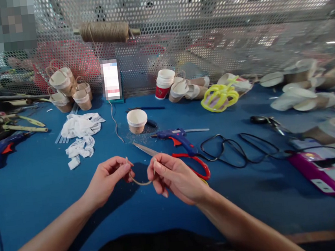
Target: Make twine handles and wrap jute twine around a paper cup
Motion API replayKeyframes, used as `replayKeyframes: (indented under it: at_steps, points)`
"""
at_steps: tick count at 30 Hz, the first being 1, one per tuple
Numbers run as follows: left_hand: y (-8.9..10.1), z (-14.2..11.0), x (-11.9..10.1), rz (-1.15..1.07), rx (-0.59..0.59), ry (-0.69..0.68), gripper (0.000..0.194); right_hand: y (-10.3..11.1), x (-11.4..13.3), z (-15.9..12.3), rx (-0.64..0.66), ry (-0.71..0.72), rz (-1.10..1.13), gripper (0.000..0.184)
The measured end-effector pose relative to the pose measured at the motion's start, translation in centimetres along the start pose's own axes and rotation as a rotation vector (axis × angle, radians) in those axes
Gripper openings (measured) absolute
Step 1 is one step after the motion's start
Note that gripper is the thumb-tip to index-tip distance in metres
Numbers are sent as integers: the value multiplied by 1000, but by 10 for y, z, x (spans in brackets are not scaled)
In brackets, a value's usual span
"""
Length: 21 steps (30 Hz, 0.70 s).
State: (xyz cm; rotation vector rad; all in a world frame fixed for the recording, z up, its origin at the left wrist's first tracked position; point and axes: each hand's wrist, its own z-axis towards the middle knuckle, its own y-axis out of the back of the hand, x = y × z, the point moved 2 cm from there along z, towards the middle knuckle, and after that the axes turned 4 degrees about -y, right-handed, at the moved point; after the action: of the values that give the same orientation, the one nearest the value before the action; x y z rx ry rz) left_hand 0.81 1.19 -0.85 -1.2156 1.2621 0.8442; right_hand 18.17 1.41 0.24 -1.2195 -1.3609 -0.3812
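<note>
Twine (142, 184), slender, in a U-curve

"What finish is shown by the cord (142, 183) at seven o'clock?"
"Rough, matt fibre is seen."
"And at five?"
"Glossy plastic is seen on the scissor handle (208, 170); at twelve, shiny metal in the perforated screen (158, 27)."
</note>
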Motion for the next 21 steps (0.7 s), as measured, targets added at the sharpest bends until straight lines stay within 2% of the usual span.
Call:
replayKeyframes:
  at_steps: [6,9,11,13,14,15,17,18,21]
  points:
    - [-3,1,-3,192,-24,-19,14,-1,-2,1,-27,73,-53,20]
    - [-3,4,-7,256,20,12,19,1,0,1,-64,64,-60,21]
    - [0,7,-12,377,28,4,23,4,4,1,-110,43,-21,22]
    - [4,11,-22,564,-37,-124,20,7,10,1,-155,26,51,22]
    - [6,12,-29,679,-79,-269,15,8,13,1,-168,17,94,22]
    - [6,14,-35,764,-59,-439,11,8,17,1,-171,5,137,22]
    - [3,17,-43,904,88,-663,16,8,22,2,-151,-29,209,23]
    - [2,19,-45,952,159,-727,19,8,24,2,-137,-50,235,24]
    - [-2,30,-50,1010,252,-813,22,10,31,5,-131,-69,203,23]
